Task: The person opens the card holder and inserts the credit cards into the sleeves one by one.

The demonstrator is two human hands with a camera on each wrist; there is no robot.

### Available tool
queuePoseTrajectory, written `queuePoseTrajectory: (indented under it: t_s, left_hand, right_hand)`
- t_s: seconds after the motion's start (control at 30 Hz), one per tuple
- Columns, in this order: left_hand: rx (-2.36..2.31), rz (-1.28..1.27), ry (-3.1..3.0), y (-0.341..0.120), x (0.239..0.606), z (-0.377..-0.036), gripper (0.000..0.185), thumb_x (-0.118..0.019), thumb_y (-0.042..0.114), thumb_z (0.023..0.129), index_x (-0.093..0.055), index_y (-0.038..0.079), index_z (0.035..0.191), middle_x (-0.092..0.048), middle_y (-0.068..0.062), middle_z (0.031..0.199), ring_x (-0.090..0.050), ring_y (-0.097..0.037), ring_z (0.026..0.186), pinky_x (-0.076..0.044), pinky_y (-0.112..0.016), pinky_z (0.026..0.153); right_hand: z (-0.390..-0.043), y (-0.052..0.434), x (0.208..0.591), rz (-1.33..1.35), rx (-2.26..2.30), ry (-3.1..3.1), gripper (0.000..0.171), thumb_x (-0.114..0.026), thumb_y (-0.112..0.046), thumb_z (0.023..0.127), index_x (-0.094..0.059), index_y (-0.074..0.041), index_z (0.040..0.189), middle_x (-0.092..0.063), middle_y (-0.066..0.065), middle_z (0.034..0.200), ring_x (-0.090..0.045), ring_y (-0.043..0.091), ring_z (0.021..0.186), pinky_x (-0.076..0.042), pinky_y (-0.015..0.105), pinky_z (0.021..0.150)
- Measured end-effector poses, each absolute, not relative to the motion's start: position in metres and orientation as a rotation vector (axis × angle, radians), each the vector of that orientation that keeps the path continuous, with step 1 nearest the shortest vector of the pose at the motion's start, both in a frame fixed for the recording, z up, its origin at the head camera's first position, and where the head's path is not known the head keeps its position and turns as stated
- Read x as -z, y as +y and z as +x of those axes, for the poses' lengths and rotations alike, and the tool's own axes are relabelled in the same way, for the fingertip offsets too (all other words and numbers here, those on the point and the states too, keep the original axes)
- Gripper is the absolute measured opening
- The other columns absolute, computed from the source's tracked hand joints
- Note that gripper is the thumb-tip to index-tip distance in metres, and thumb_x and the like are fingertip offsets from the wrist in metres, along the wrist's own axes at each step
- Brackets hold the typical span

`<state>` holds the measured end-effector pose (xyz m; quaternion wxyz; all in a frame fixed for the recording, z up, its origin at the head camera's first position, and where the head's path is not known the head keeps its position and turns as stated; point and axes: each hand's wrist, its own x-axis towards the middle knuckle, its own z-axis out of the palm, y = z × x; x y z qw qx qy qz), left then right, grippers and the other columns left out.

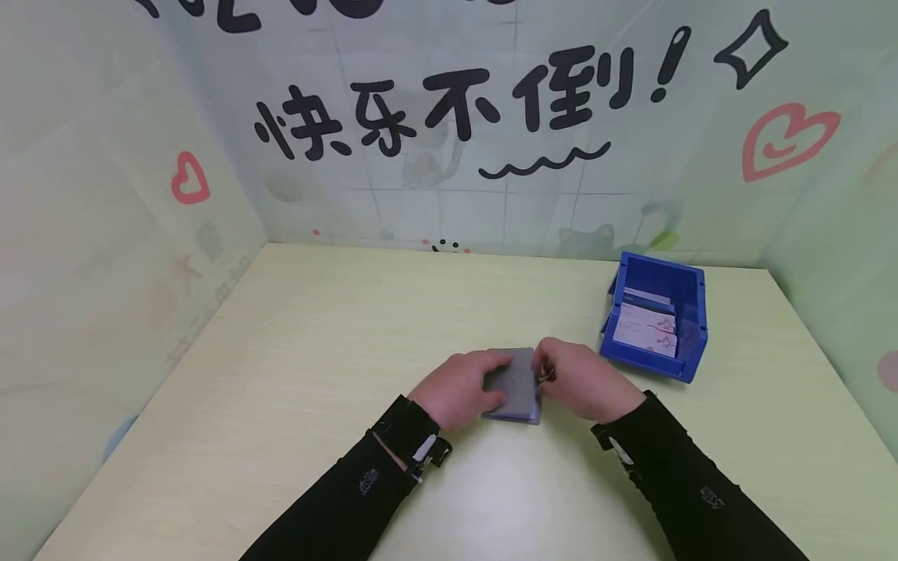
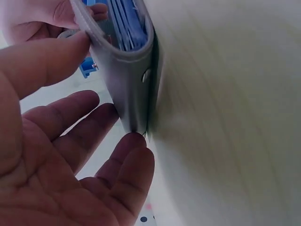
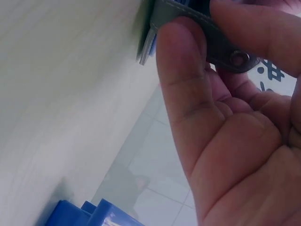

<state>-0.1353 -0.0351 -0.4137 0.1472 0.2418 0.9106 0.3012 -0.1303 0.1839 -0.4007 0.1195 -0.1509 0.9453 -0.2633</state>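
A grey card holder [image 1: 515, 386] lies on the table, with blue-tinted clear sleeves [image 2: 126, 23] showing between its covers. My left hand [image 1: 463, 387] holds it at its left side. In the left wrist view, the thumb touches the cover's edge while fingertips reach the spine. At the opposite side, my right hand [image 1: 578, 378] pinches the holder's strap [image 3: 218, 49] between thumb and fingers. A round metal snap [image 3: 239, 58] shows near the strap's end. Part of the cover is hidden behind my fingers.
A blue plastic bin [image 1: 691, 343] stands at the back right of the wooden table [image 1: 337, 327], with printed cards [image 1: 645, 327] inside. Patterned wall panels [image 1: 421, 210] enclose the table at the back and both sides.
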Motion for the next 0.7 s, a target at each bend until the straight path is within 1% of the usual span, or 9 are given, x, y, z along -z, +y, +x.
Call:
queuePoseTrajectory:
  t_s: [0.03, 0.1, 0.2, 0.27, 0.4, 0.5, 0.7]
  left_hand:
    - [-0.833, 0.715, 2.641, -0.034, 0.414, -0.135, 0.058, -0.072, 0.018, 0.100, -0.054, 0.016, 0.155, -0.061, -0.004, 0.152, -0.060, -0.018, 0.132, -0.049, -0.037, 0.112]
    - [-0.739, 0.747, 2.685, -0.033, 0.415, -0.136, 0.057, -0.072, 0.021, 0.100, -0.055, 0.014, 0.154, -0.059, -0.003, 0.154, -0.058, -0.019, 0.137, -0.046, -0.038, 0.116]
    - [-0.584, 0.785, 2.732, -0.029, 0.415, -0.138, 0.059, -0.073, 0.028, 0.100, -0.054, 0.014, 0.155, -0.053, -0.003, 0.159, -0.052, -0.024, 0.145, -0.042, -0.039, 0.120]
    - [-0.500, 0.782, 2.744, -0.028, 0.414, -0.140, 0.063, -0.073, 0.032, 0.099, -0.052, 0.015, 0.156, -0.049, -0.004, 0.163, -0.049, -0.029, 0.147, -0.041, -0.040, 0.120]
    - [-0.426, 0.763, 2.744, -0.025, 0.412, -0.145, 0.065, -0.074, 0.036, 0.097, -0.053, 0.019, 0.157, -0.046, -0.003, 0.165, -0.051, -0.034, 0.142, -0.049, -0.038, 0.108]
    - [-0.377, 0.761, 2.751, -0.024, 0.412, -0.147, 0.066, -0.073, 0.037, 0.095, -0.054, 0.022, 0.156, -0.047, -0.001, 0.164, -0.054, -0.033, 0.136, -0.051, -0.036, 0.100]
    - [-0.285, 0.789, 2.786, -0.023, 0.410, -0.147, 0.066, -0.075, 0.042, 0.093, -0.056, 0.024, 0.154, -0.053, 0.003, 0.160, -0.058, -0.030, 0.127, -0.052, -0.038, 0.096]
  right_hand:
    - [-0.130, 0.184, 0.400, -0.455, 0.759, 2.761, 0.014, -0.070, -0.005, 0.096, -0.062, -0.010, 0.106, -0.065, 0.003, 0.093, -0.059, 0.020, 0.084, -0.049, 0.035, 0.076]
    - [-0.131, 0.185, 0.400, -0.485, 0.736, 2.755, 0.012, -0.070, -0.005, 0.097, -0.064, -0.011, 0.105, -0.066, 0.002, 0.093, -0.059, 0.019, 0.085, -0.050, 0.036, 0.077]
    - [-0.130, 0.185, 0.398, -0.532, 0.710, 2.758, 0.009, -0.068, -0.004, 0.098, -0.066, -0.011, 0.105, -0.068, 0.001, 0.095, -0.060, 0.018, 0.086, -0.053, 0.037, 0.080]
    - [-0.130, 0.185, 0.397, -0.558, 0.700, 2.762, 0.007, -0.066, -0.005, 0.100, -0.068, -0.011, 0.104, -0.069, 0.000, 0.095, -0.061, 0.017, 0.086, -0.054, 0.038, 0.082]
    - [-0.130, 0.183, 0.397, -0.605, 0.687, 2.769, 0.009, -0.065, -0.008, 0.103, -0.071, -0.012, 0.099, -0.070, -0.002, 0.094, -0.061, 0.015, 0.085, -0.055, 0.037, 0.082]
    - [-0.130, 0.180, 0.400, -0.669, 0.662, 2.797, 0.008, -0.067, -0.010, 0.102, -0.074, -0.012, 0.099, -0.070, -0.002, 0.094, -0.062, 0.013, 0.085, -0.055, 0.037, 0.082]
    - [-0.133, 0.170, 0.406, -0.762, 0.598, 2.859, 0.005, -0.071, -0.009, 0.100, -0.076, -0.010, 0.098, -0.071, -0.001, 0.093, -0.061, 0.013, 0.083, -0.056, 0.036, 0.081]
